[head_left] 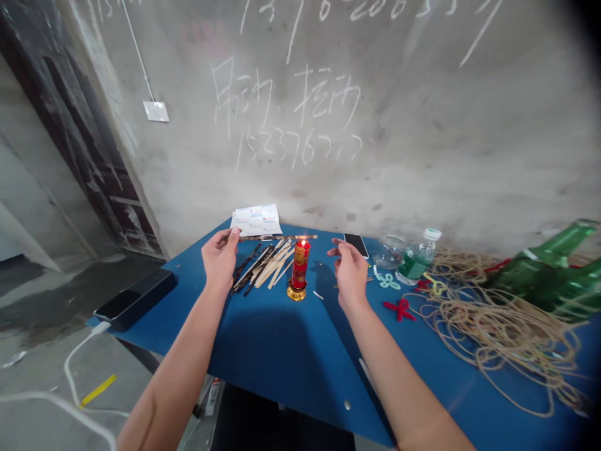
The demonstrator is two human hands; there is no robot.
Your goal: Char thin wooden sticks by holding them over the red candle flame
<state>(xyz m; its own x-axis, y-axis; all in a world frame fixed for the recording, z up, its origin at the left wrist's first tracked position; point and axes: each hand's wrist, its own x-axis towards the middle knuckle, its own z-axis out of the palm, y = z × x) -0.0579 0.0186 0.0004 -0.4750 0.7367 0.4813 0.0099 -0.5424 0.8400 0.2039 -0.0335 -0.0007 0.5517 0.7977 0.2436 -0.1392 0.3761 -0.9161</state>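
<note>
Pinched in my left hand [221, 258] is a thin wooden stick [277, 237], darkened along its length. It lies level, its far part passing over the flame of a lit red candle [300, 266] in a gold base. My right hand [351, 270] is to the right of the candle, apart from the stick, its fingers loosely spread with nothing visible in them. Between my left hand and the candle lies a pile of sticks [272, 263], some pale and some blackened. Behind it are printed paper sheets [256, 219].
A phone [357, 244], a glass jar [389, 252] and a plastic bottle [417, 258] stand toward the back right. Tangled cord [498, 332], green glass bottles [530, 269] and a red twisted piece [400, 309] lie right. A black box-like device [136, 299] sits at the left edge.
</note>
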